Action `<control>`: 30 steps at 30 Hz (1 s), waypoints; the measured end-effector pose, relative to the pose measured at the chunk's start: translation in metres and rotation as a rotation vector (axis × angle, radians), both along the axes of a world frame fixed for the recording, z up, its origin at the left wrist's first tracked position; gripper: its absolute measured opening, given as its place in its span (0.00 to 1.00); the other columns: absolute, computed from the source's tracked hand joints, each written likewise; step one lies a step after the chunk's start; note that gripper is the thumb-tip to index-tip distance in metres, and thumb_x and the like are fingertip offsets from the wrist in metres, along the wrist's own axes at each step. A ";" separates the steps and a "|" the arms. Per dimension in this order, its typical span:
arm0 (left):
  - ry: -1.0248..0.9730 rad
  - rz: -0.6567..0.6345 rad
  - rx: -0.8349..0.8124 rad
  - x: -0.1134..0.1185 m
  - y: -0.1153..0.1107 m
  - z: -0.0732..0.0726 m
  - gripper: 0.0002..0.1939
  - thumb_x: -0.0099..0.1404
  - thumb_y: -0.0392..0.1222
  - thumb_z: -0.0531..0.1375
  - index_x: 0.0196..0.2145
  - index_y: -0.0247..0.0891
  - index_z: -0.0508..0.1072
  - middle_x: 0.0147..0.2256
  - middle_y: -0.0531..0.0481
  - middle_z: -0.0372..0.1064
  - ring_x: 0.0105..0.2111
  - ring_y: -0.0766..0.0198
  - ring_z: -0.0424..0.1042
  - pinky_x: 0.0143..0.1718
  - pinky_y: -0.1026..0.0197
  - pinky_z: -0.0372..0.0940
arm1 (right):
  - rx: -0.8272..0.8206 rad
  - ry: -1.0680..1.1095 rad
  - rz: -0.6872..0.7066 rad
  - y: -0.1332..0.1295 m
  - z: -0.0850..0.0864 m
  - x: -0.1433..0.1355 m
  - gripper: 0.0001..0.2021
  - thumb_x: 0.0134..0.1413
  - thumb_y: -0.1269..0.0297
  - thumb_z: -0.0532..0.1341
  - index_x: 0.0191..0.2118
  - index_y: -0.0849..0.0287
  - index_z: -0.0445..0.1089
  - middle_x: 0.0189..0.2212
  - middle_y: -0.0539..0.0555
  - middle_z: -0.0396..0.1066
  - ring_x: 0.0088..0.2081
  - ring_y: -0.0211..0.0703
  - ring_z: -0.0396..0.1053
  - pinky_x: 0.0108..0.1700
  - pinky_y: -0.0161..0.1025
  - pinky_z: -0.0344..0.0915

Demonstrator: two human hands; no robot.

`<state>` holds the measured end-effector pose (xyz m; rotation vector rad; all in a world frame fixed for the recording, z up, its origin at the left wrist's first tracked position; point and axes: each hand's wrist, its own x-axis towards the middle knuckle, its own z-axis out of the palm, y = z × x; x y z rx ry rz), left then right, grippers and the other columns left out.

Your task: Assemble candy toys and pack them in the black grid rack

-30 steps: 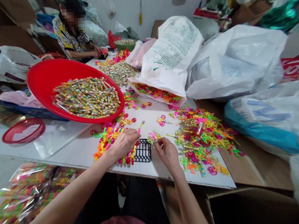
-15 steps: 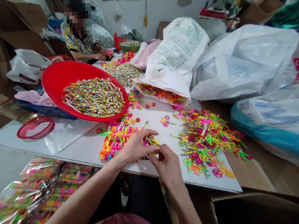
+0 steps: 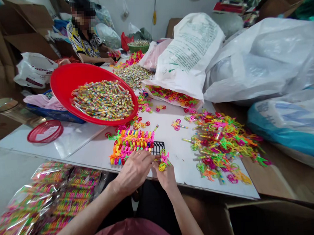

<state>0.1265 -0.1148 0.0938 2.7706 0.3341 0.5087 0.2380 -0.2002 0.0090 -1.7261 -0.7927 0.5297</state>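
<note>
My right hand is closed round a small pink, green and yellow plastic toy with wheel-like rings. Its fingertips meet those of my left hand, whose fingers are bent together in a pinch; what lies between them is hidden. Just beyond both hands is a black plastic rack, its right end bare and gridded. Bright plastic pieces stand in tight rows across the rest of it. My left hand covers the near edge of these rows.
A loose pile of similar toys lies to the right, spilling near a white sack. At the left a red basin holds many small patterned tubes. Bagged sets lie below left. A co-worker sits across the table.
My left hand has moved left and down, uncovering the rack's gridded end. My right hand has shifted left and turned, so the toy now shows above its fingers. The view has shifted slightly.
</note>
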 end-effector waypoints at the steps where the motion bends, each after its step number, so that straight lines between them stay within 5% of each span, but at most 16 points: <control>1: 0.015 -0.013 0.015 0.000 -0.003 -0.008 0.12 0.65 0.33 0.50 0.45 0.36 0.67 0.40 0.43 0.68 0.42 0.58 0.67 0.44 0.53 0.64 | 0.005 -0.034 -0.003 0.002 -0.006 -0.002 0.07 0.51 0.63 0.54 0.32 0.58 0.67 0.25 0.54 0.72 0.28 0.44 0.69 0.30 0.39 0.67; 8: -0.048 -0.069 -0.019 0.003 -0.001 -0.021 0.12 0.65 0.38 0.53 0.46 0.36 0.66 0.40 0.44 0.69 0.41 0.59 0.68 0.42 0.56 0.65 | -0.021 -0.264 0.135 0.001 -0.019 0.003 0.08 0.45 0.72 0.54 0.33 0.58 0.67 0.30 0.53 0.68 0.30 0.43 0.67 0.32 0.38 0.65; 19: -0.075 -0.058 0.135 0.005 -0.007 -0.037 0.11 0.66 0.34 0.50 0.44 0.33 0.68 0.37 0.44 0.70 0.39 0.58 0.68 0.41 0.55 0.65 | -0.358 -0.617 0.306 0.002 -0.004 0.009 0.14 0.45 0.78 0.53 0.38 0.57 0.66 0.36 0.55 0.68 0.33 0.43 0.69 0.31 0.34 0.62; 30: 0.025 -0.021 0.154 0.007 -0.012 -0.029 0.10 0.66 0.37 0.50 0.32 0.36 0.70 0.32 0.49 0.67 0.35 0.61 0.65 0.37 0.57 0.61 | -0.214 -0.504 0.307 -0.006 -0.013 0.015 0.10 0.48 0.77 0.53 0.36 0.57 0.64 0.32 0.50 0.63 0.30 0.37 0.65 0.30 0.31 0.60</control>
